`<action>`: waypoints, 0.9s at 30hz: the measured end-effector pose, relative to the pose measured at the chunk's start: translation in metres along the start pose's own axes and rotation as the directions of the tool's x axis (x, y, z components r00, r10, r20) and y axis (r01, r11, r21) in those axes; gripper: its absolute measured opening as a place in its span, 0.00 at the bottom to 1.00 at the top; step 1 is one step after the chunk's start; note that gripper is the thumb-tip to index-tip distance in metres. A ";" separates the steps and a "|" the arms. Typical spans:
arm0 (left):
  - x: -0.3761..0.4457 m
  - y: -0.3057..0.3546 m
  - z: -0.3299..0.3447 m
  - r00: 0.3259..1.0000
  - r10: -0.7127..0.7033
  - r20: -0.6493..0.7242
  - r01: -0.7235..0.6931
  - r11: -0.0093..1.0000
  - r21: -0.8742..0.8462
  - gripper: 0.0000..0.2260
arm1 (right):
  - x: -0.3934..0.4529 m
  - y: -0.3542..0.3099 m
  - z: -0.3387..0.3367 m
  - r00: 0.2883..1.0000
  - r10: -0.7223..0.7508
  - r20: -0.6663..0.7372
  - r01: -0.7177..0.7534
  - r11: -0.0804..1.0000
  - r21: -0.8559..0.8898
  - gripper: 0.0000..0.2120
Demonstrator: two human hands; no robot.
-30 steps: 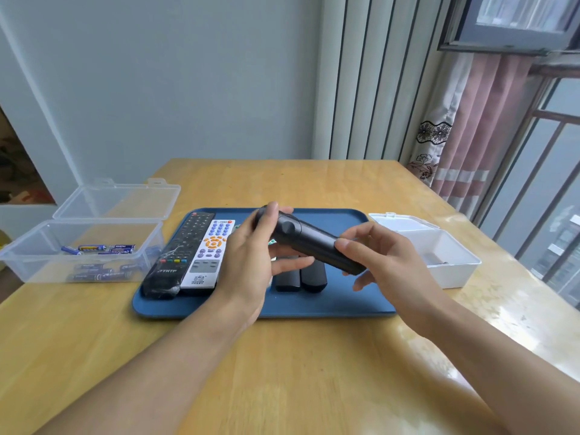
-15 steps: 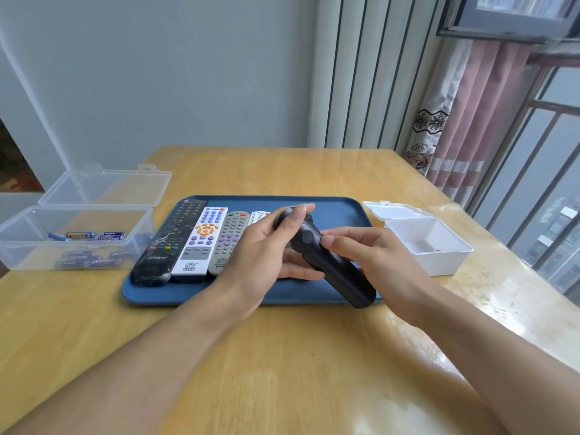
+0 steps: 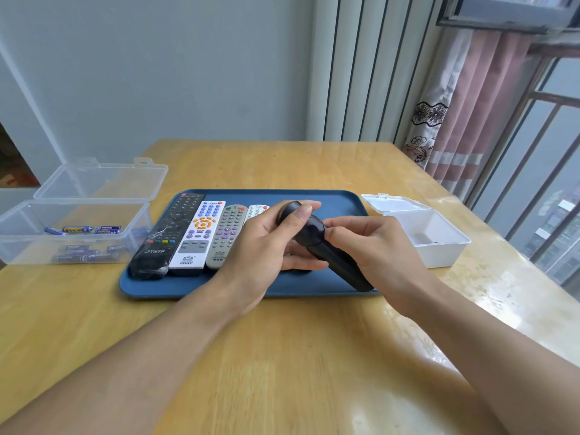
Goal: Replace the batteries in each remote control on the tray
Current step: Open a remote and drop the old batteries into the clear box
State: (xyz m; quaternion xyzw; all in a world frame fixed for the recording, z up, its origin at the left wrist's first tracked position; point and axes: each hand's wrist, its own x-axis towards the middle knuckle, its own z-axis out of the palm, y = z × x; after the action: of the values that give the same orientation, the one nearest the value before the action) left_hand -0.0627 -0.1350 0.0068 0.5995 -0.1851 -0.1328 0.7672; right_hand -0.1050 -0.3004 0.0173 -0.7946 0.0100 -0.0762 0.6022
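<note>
Head view: black remote [image 3: 317,243] held just above blue tray [image 3: 329,199], toward counter's right edge. Left hand [image 3: 266,243] curled round its top end; right hand [image 3: 373,249] gripping the body, fingertips pressed on. Best to brace firmly left and slide the cover off steadily.

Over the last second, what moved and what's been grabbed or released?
Both hands turned the black remote from near-level to steeply tilted, its lower end down toward the tray. Left hand and right hand kept their grip; nothing released. Remotes on the tray and both boxes unchanged.
</note>
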 end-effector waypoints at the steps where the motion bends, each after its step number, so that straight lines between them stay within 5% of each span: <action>1: 0.000 0.000 0.001 1.000 0.002 -0.002 -0.002 1.000 0.001 0.20 | 0.000 -0.001 0.001 1.000 -0.004 -0.010 0.004 1.000 -0.016 0.09; 11: 0.003 0.000 0.000 0.989 -0.054 -0.139 0.036 0.991 -0.126 0.12 | 0.006 0.010 -0.002 0.985 -0.134 -0.110 0.107 0.970 -0.217 0.06; 16: 0.008 0.005 -0.006 0.971 -0.095 -0.218 0.038 0.967 -0.252 0.10 | 0.012 0.019 -0.005 0.983 -0.148 -0.109 0.110 0.949 -0.297 0.18; 20: 0.009 0.001 -0.008 0.975 -0.081 -0.205 0.040 0.979 -0.200 0.03 | 0.013 0.018 -0.010 0.985 -0.157 -0.074 0.130 0.950 -0.284 0.20; 27: 0.011 -0.004 -0.010 0.964 0.027 -0.265 -0.054 0.994 -0.097 0.10 | 0.011 0.020 -0.007 0.947 -0.321 -0.010 0.270 0.814 -0.515 0.24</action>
State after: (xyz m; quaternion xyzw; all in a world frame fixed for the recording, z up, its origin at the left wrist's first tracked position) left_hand -0.0480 -0.1321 0.0020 0.5674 -0.0867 -0.0458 0.8176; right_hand -0.0932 -0.3134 0.0010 -0.9119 -0.0650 -0.2015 0.3515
